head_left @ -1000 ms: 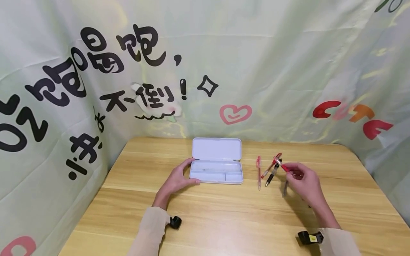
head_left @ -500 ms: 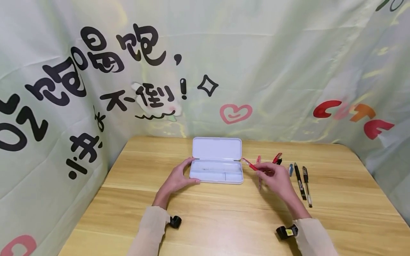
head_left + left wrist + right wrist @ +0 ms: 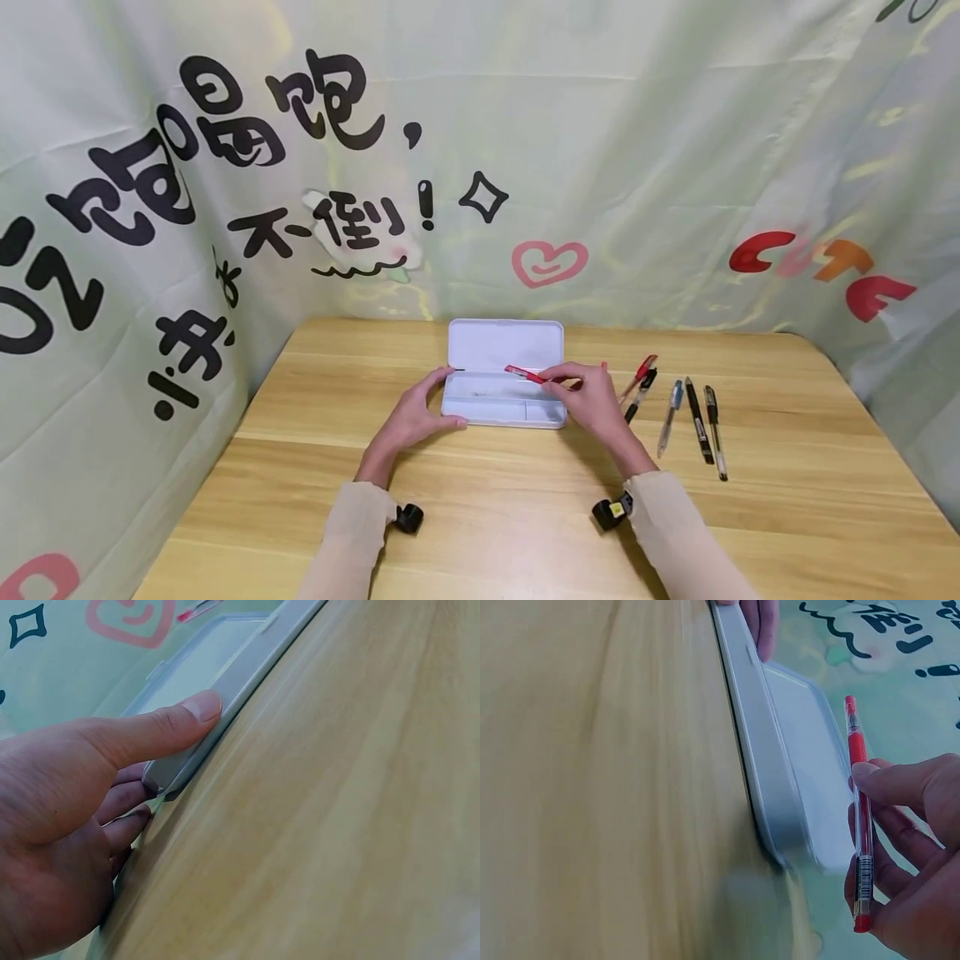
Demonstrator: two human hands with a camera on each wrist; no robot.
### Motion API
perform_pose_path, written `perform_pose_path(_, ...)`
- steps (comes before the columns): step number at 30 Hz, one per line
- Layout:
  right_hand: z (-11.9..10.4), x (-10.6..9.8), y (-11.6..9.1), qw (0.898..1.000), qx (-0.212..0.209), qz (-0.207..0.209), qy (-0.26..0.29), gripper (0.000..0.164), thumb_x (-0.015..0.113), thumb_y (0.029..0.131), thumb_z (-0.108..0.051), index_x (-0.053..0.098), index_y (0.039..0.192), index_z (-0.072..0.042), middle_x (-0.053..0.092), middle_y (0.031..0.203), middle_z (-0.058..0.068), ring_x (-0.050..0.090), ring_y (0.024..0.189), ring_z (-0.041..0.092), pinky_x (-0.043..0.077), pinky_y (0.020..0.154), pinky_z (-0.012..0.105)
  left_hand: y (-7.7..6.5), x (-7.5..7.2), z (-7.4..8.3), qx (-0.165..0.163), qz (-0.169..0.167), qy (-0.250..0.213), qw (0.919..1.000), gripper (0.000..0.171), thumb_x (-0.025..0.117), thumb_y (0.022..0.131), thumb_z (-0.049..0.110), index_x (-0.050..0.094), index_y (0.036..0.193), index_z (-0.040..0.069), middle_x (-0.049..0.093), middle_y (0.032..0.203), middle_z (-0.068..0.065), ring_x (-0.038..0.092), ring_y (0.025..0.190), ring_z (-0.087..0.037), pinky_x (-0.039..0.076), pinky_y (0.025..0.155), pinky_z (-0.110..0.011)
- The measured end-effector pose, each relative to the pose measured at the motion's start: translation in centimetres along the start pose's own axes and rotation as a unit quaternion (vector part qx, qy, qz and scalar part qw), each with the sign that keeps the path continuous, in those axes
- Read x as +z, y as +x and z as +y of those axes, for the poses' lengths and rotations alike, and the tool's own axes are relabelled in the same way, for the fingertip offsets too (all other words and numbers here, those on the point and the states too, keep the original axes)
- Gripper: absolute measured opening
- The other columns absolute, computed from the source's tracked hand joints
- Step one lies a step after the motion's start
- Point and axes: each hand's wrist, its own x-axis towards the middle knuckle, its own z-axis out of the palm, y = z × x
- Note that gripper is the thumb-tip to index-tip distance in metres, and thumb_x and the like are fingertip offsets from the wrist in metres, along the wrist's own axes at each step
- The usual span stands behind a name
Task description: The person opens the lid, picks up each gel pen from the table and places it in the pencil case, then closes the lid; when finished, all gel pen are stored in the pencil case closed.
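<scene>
A pale lavender pencil case (image 3: 506, 342) lies on the table with its lid folded back, showing divided compartments. My left hand (image 3: 411, 417) holds its left end, thumb on the front wall (image 3: 191, 724) and fingers round the side. Between thumb and fingers, my right hand (image 3: 596, 402) pinches a red gel pen (image 3: 861, 806) with a clear barrel and a barcode label. In the head view the pen's red front end is over the case's back compartment, near the hinge. The right wrist view shows it raised above the case.
Right of the case lie a red-capped pen (image 3: 647, 365), a black pen (image 3: 641, 393), a blue-capped pen (image 3: 671, 415), another black pen (image 3: 699, 421) and a black-capped clear pen (image 3: 716, 433). A printed curtain (image 3: 637, 167) hangs behind the wooden table (image 3: 487, 508).
My right hand has carried the red gel pen leftward from the group of pens to over the pencil case. My left hand has stayed on the case's left end.
</scene>
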Motion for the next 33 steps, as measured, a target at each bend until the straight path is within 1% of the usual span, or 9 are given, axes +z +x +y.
perform_pose_path(6,-0.6,2.6,1.3,1.000,-0.003,-0.013,0.013,0.011,0.079,0.087,0.001,0.082,0.095,-0.006,0.077,0.093,0.007,0.065,0.075,0.020,0.053,0.063,0.023,-0.1,-0.2,0.1,-0.009,0.001,-0.002,1.0000,0.095,0.094,0.075,0.031,0.045,0.155,0.016,0.034,0.164,-0.013,0.028,0.152,-0.034,0.024,0.121,-0.058)
perform_pose_path(11,-1.2,4.7,2.1,0.999,0.008,-0.051,0.014,0.013,0.080,0.087,0.000,0.083,0.096,-0.008,0.078,0.097,0.006,0.066,0.082,0.018,0.056,0.070,0.025,-0.2,-0.3,0.2,-0.013,0.001,-0.004,0.9999,0.094,0.094,0.076,0.031,0.045,0.155,0.017,0.035,0.164,-0.013,0.026,0.152,-0.036,0.023,0.121,-0.060)
perform_pose_path(16,-1.6,6.0,2.4,0.997,0.010,-0.077,-0.002,0.012,0.081,0.086,0.000,0.083,0.095,-0.008,0.078,0.098,0.007,0.070,0.083,0.018,0.058,0.072,0.029,0.0,-0.3,0.3,-0.019,-0.002,-0.003,0.9998,0.095,0.094,0.076,0.033,0.044,0.156,0.020,0.035,0.164,-0.010,0.026,0.152,-0.033,0.023,0.121,-0.058)
perform_pose_path(20,-1.7,6.6,2.5,0.995,0.030,-0.100,-0.004,0.012,0.081,0.086,-0.001,0.083,0.095,-0.009,0.078,0.099,0.006,0.070,0.088,0.017,0.059,0.077,0.030,0.2,-0.1,0.2,-0.022,-0.002,0.002,0.9998,0.094,0.094,0.076,0.032,0.045,0.155,0.023,0.037,0.164,-0.006,0.027,0.152,-0.030,0.023,0.122,-0.056)
perform_pose_path(23,-1.6,6.7,2.6,0.993,0.038,-0.110,-0.005,0.013,0.081,0.086,0.000,0.083,0.095,-0.009,0.078,0.099,0.006,0.068,0.090,0.017,0.058,0.079,0.032,0.3,0.0,0.1,-0.021,-0.001,0.000,0.9998,0.093,0.094,0.075,0.031,0.046,0.155,0.023,0.038,0.163,-0.005,0.028,0.152,-0.030,0.022,0.122,-0.056)
perform_pose_path(28,-1.5,6.7,2.7,0.992,0.038,-0.121,-0.008,0.011,0.079,0.088,-0.001,0.083,0.094,-0.008,0.078,0.097,0.005,0.069,0.094,0.019,0.058,0.083,0.036,0.4,0.1,0.0,-0.020,0.001,-0.005,0.9998,0.093,0.094,0.075,0.029,0.046,0.154,0.022,0.037,0.163,-0.007,0.027,0.152,-0.030,0.021,0.122,-0.056)
perform_pose_path(30,-1.4,6.7,2.6,0.991,0.040,-0.125,-0.007,0.011,0.079,0.089,-0.001,0.083,0.096,-0.008,0.078,0.098,0.004,0.069,0.095,0.020,0.058,0.086,0.038,0.4,0.1,-0.1,-0.016,0.002,-0.007,0.9998,0.092,0.095,0.075,0.028,0.047,0.154,0.021,0.038,0.163,-0.007,0.028,0.152,-0.031,0.021,0.122,-0.056)
perform_pose_path(33,-1.3,6.6,2.5,0.992,0.031,-0.123,-0.001,0.014,0.078,0.089,0.000,0.081,0.102,-0.005,0.077,0.098,0.005,0.069,0.092,0.019,0.059,0.084,0.036,0.4,0.1,-0.2,-0.015,0.003,-0.009,0.9998,0.092,0.095,0.074,0.026,0.047,0.153,0.021,0.039,0.162,-0.008,0.028,0.152,-0.031,0.022,0.122,-0.056)
